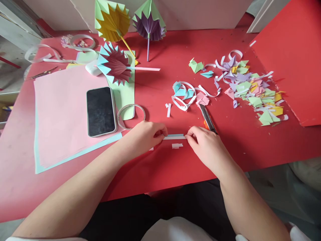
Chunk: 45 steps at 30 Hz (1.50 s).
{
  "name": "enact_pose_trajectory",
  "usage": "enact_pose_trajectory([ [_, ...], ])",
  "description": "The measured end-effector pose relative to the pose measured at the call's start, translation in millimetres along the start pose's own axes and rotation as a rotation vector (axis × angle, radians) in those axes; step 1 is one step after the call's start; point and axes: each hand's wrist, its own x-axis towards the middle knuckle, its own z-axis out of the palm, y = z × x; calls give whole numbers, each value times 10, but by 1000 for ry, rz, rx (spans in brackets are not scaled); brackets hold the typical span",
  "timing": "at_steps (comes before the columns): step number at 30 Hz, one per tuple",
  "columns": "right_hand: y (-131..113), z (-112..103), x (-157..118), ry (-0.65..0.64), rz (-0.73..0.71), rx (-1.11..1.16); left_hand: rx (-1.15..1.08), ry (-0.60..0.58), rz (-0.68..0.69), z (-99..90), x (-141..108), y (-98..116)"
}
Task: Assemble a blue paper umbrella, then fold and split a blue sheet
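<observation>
On a red tabletop (250,144) by a pale wall (200,15), hands (146,135) (208,144) hold strips (173,137).

The single view looks from the wearer's head, facing forward and steeply down onto the red table (165,177), near enough that both forearms (85,187) reach in from the lower sides. It sets the left hand (145,134) and right hand (208,145) just below centre, between dark-clothed lap (117,216) and pale backing panel (200,15).
</observation>
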Motion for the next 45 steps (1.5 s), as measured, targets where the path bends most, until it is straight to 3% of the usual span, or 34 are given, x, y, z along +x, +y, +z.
enact_pose_trajectory([
  [25,-46,-78,78,-126,41,-90,97,31,35,24,-10,33],
  [33,45,-49,100,-98,-13,-51,248,41,31,16,-9,91],
  [38,50,-74,93,-113,-4,-7,412,-33,-51,-126,-28,37],
  [40,34,-93,94,-126,7,-11,470,17,-70,-177,-111,20],
  [42,21,-107,99,-140,14,-21,493,145,-35,-148,-216,48],
  [45,22,-105,105,-135,11,-34,494,321,225,104,-317,153],
])
